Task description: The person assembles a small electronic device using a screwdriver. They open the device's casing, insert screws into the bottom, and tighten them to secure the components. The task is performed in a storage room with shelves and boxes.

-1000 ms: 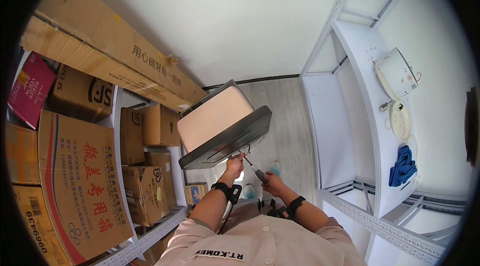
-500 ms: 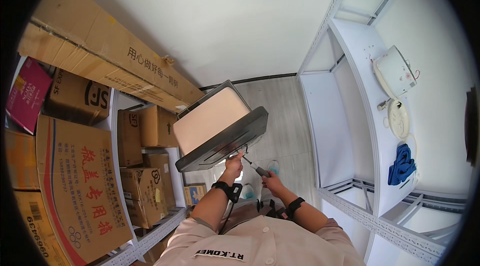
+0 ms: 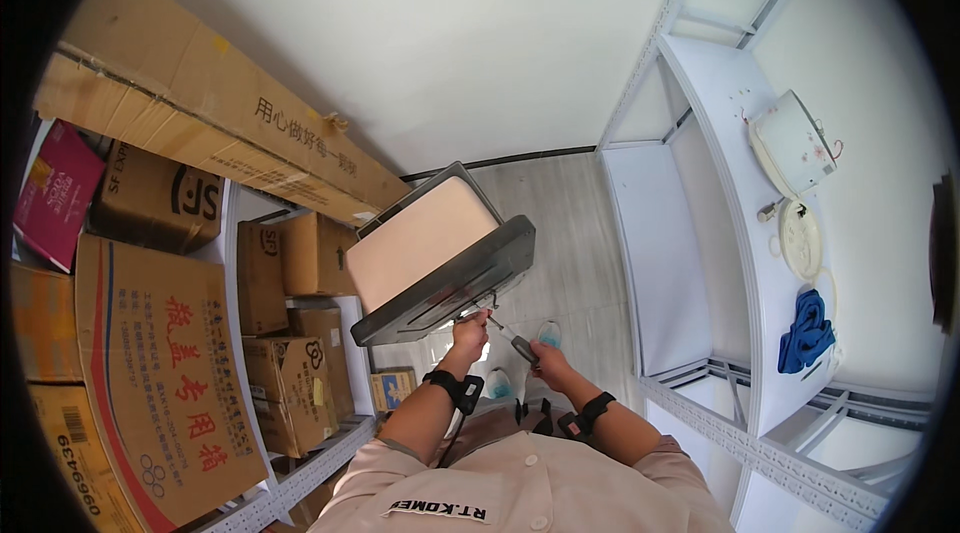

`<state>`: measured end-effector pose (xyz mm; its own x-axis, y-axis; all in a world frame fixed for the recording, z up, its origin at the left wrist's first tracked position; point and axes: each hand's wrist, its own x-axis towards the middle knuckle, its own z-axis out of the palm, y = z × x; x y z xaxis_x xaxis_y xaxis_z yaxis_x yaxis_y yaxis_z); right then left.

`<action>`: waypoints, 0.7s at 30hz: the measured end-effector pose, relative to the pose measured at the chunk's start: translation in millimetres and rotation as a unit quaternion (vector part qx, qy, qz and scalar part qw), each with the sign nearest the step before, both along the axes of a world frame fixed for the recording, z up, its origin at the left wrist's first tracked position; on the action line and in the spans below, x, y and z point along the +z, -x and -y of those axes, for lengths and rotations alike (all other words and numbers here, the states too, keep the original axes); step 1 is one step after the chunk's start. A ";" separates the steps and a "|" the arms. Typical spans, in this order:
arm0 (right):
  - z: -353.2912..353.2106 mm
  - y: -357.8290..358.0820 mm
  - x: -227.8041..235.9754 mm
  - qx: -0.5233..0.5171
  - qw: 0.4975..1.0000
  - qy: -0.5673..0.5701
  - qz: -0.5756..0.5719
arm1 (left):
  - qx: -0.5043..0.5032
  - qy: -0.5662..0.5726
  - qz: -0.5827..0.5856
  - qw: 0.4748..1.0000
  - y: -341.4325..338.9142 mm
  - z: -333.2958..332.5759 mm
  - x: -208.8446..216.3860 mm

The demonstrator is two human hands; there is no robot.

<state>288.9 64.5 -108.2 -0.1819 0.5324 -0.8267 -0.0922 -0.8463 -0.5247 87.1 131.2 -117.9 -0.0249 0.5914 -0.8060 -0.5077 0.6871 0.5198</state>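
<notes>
In front of me stands a tilted, box-like piece with a dark grey frame (image 3: pixel 450 278) and a smooth beige panel (image 3: pixel 420 238). My right hand (image 3: pixel 553 370) is closed around the grey handle of a screwdriver (image 3: pixel 523 349). Its thin shaft slants up and left toward the near dark side of the piece, where small metal parts (image 3: pixel 484 301) show. My left hand (image 3: pixel 470 336) is beside the shaft's tip, under that dark side, with its fingers pinched together. What those fingers hold is too small to make out. Both wrists wear black straps.
Cardboard boxes (image 3: pixel 180 373) fill the shelving on the left, with a long carton (image 3: pixel 230 123) lying above. To the right, a white metal shelf (image 3: pixel 735 233) carries a white flowered container (image 3: pixel 795 143), a cream lid-like piece (image 3: pixel 800 238) and a blue cloth (image 3: pixel 806 331). A wall rises beyond the grey floor (image 3: pixel 560 233).
My left hand has drawn slightly down and its fingers have curled in. The screwdriver handle in my right hand has shifted very little. The framed piece stays nearly where it was.
</notes>
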 end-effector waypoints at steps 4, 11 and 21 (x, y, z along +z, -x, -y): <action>10.3 8.2 -12.8 0.080 0.957 -0.214 0.181 | 0.029 0.018 -0.040 0.999 -5.6 0.5 -3.2; 1.9 6.7 22.2 0.029 0.999 -0.027 0.020 | 0.037 0.028 -0.109 0.993 -3.2 0.7 -11.9; 4.8 6.4 9.1 0.029 0.995 -0.076 0.048 | 0.004 0.021 0.025 0.999 1.3 -4.2 9.5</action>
